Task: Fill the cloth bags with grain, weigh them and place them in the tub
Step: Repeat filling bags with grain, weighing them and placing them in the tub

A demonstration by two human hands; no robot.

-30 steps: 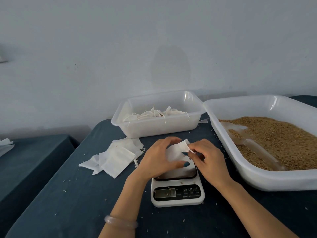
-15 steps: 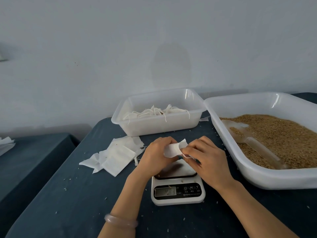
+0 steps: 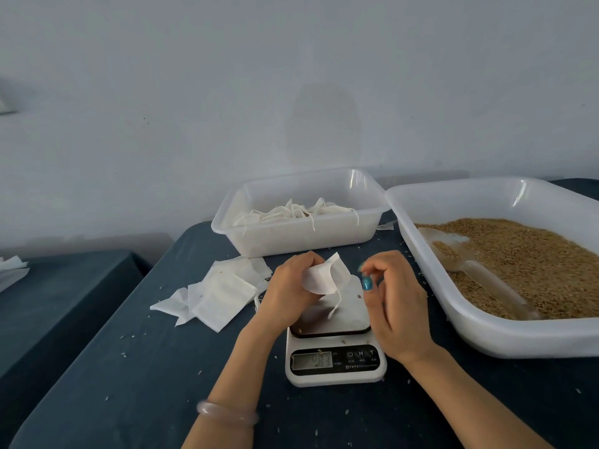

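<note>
Here, one cloth bag point(image 3: 324, 277) is held above the scale point(image 3: 337, 361).
I see the left hand point(image 3: 288, 293) gripping the bag, its string dangling. The right hand point(image 3: 402, 306) is just beside it, fingers curled; I cannot tell if it pinches anything. The tub point(image 3: 291, 241) sits behind.

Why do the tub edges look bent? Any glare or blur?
Head view: the wide-angle lens bows the rim of the grain tub; glints sit on the far corners of it and the smaller tub; soft, dim light leaves a faint shadow under the left hand and cloth bag on the scale, whose display is too blurred to read.
</note>
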